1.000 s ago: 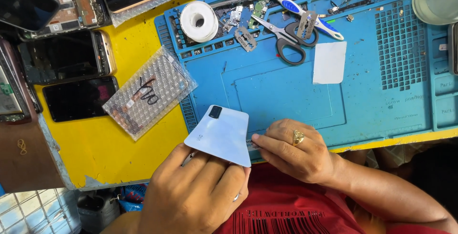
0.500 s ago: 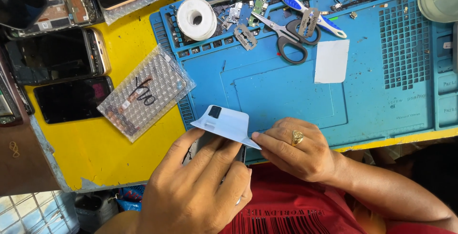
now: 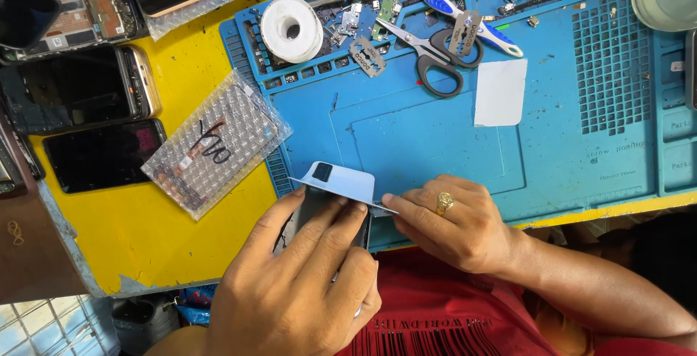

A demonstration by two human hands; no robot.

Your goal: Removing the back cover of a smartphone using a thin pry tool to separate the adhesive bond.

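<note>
Both hands meet at the near edge of the blue silicone work mat (image 3: 435,138). The left hand (image 3: 305,283) grips a dark phone body (image 3: 319,214), fingers pressed along it; the right hand (image 3: 450,225), wearing a gold ring, pinches the corner of the pale blue, thin back cover (image 3: 341,180), tilted up off the phone. The mat's centre lies open; black-handled scissors (image 3: 428,58), a white tape roll (image 3: 292,29) and a bubble-wrap pouch (image 3: 216,142) sit well apart.

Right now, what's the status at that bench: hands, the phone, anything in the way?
Left hand grips phone body. Right hand fingertips on the pale back cover, lifted at an angle. Scissors and bubble-wrap pouch lie apart, nothing in the way.
</note>
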